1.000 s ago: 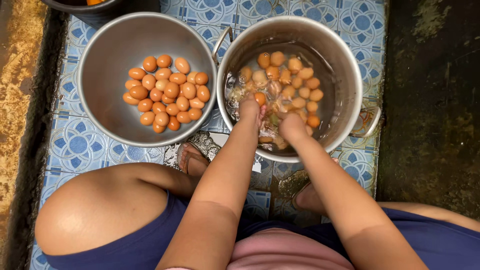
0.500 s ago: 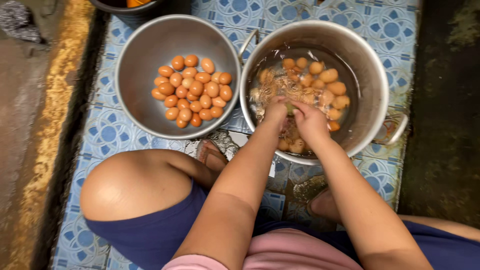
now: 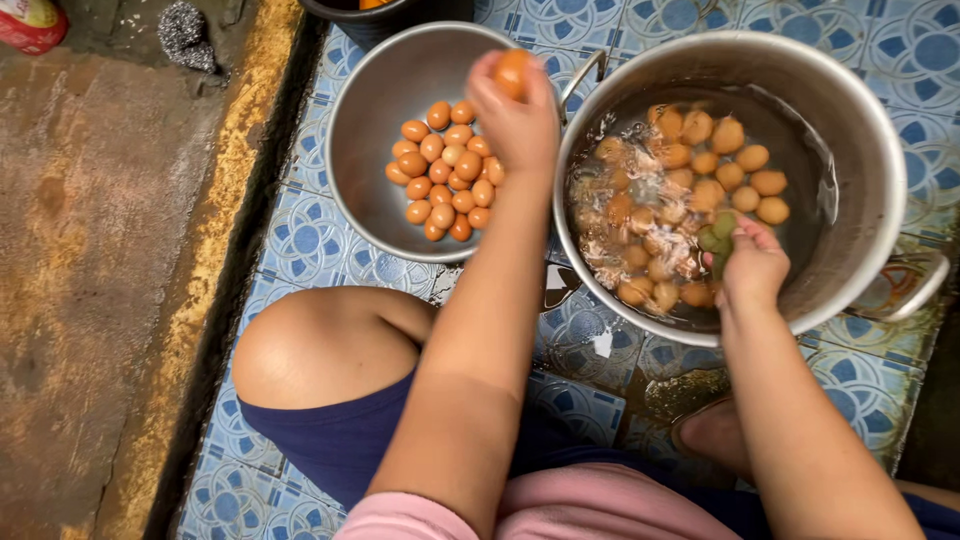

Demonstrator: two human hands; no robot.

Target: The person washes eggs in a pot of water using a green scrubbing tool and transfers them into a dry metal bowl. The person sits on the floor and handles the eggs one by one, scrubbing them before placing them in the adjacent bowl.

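My left hand (image 3: 512, 112) is raised over the gap between the two vessels, its fingers closed around one brown peeled egg (image 3: 512, 72) that shows just above my fingertips. It hangs over the right rim of the steel bowl (image 3: 370, 160), which sits to the left and already holds a heap of smooth brown eggs (image 3: 448, 170) gathered near its middle.

My right hand (image 3: 752, 262) is low inside the big steel pot (image 3: 860, 130) on the right, at its near side. Its fingers are pinched together on a small greenish scrap (image 3: 718, 235), touching the water. The pot holds cloudy water with many paler eggs (image 3: 715, 165) floating toward the far side and bits of broken shell (image 3: 625, 235) drifting on the left. One pot handle (image 3: 915, 290) sticks out at the near right.

Both vessels stand on a floor of blue patterned tiles (image 3: 300, 240). My bare knee (image 3: 300, 345) is bent below the bowl, with dark blue shorts (image 3: 330, 440) just under it. To the far left lies rough brown concrete (image 3: 90, 250), and a steel scouring pad (image 3: 188, 35) rests on it at the far edge.
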